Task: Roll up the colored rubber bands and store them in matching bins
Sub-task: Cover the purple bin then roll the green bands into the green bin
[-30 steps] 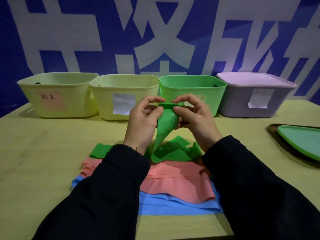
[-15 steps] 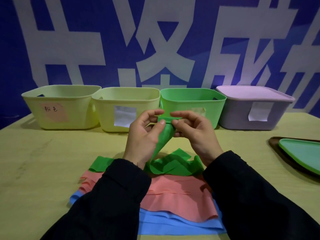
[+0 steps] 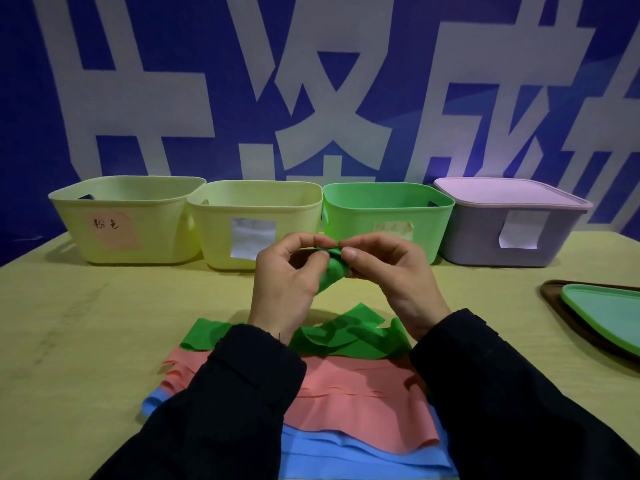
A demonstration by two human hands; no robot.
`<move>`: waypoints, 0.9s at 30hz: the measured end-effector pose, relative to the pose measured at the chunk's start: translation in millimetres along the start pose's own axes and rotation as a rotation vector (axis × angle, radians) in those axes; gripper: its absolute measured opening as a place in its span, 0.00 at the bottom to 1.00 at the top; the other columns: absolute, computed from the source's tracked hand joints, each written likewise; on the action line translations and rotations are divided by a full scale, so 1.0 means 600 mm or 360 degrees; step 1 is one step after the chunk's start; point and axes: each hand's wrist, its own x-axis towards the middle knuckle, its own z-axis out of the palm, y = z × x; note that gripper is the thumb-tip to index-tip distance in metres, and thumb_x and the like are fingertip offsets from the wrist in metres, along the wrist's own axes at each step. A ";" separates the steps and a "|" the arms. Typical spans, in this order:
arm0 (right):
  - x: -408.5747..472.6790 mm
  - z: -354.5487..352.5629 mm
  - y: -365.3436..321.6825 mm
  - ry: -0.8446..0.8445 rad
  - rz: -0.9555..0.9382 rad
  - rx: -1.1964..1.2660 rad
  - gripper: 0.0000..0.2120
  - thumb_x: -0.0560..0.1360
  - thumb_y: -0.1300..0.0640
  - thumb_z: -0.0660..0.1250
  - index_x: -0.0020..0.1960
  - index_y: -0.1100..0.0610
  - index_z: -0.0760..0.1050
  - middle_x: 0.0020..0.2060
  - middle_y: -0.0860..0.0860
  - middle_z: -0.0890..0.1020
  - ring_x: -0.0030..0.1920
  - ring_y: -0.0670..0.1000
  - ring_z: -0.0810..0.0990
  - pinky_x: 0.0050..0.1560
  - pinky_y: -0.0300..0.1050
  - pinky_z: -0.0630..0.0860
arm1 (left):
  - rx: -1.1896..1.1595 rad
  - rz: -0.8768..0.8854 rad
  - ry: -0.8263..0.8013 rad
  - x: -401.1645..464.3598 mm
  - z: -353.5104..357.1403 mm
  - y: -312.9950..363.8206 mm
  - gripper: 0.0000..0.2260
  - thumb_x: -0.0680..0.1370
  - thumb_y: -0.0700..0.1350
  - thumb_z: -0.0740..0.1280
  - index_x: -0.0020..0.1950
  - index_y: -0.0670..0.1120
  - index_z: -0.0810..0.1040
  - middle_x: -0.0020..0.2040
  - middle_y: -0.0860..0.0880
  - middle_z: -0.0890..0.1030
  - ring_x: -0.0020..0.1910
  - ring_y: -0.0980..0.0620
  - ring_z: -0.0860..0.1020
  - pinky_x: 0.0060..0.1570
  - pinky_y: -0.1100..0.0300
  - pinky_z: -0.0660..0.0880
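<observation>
On the yellow table (image 3: 86,341) I see four bins along the far edge. My left hand (image 3: 287,282) and right hand (image 3: 391,275) both pinch the green band (image 3: 332,271), fingers clamped on its roll.

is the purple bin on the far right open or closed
Closed. A pale lilac lid sits flat across the top of the purple bin, covering its rim; the three other bins beside it stand open.

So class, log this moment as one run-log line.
step: rolling | held: green band | left hand: pinching | right hand: pinching | target: green bin, open
</observation>
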 end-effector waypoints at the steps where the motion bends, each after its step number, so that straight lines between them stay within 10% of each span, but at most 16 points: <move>1: 0.001 0.000 0.002 0.0013 -0.0014 0.0001 0.06 0.73 0.66 0.73 0.49 0.60 0.81 0.39 0.50 0.86 0.41 0.46 0.82 0.42 0.40 0.79 | -0.0002 0.0016 -0.0013 -0.001 -0.001 0.000 0.07 0.76 0.36 0.70 0.46 0.47 0.85 0.43 0.47 0.86 0.46 0.47 0.84 0.45 0.55 0.80; 9: 0.005 -0.003 0.007 0.0029 -0.0029 -0.0020 0.10 0.74 0.72 0.70 0.49 0.59 0.80 0.41 0.49 0.86 0.43 0.47 0.83 0.44 0.38 0.78 | 0.0046 0.0021 -0.0034 -0.001 0.003 0.002 0.13 0.77 0.37 0.73 0.57 0.52 0.82 0.49 0.49 0.83 0.46 0.53 0.84 0.50 0.57 0.82; 22: 0.006 -0.007 0.008 0.0013 -0.0087 -0.0123 0.07 0.74 0.68 0.71 0.48 0.58 0.82 0.39 0.50 0.84 0.41 0.48 0.81 0.42 0.41 0.78 | -0.0017 0.0084 -0.0146 -0.004 0.001 0.005 0.05 0.77 0.36 0.71 0.48 0.46 0.83 0.46 0.46 0.85 0.49 0.48 0.84 0.51 0.52 0.82; 27: 0.004 -0.008 0.008 0.0027 -0.0121 -0.0147 0.07 0.72 0.65 0.75 0.47 0.55 0.83 0.43 0.66 0.81 0.42 0.53 0.79 0.45 0.45 0.78 | -0.0048 0.0065 -0.0137 -0.004 0.002 0.006 0.07 0.77 0.36 0.72 0.51 0.48 0.82 0.49 0.49 0.86 0.50 0.51 0.84 0.52 0.55 0.81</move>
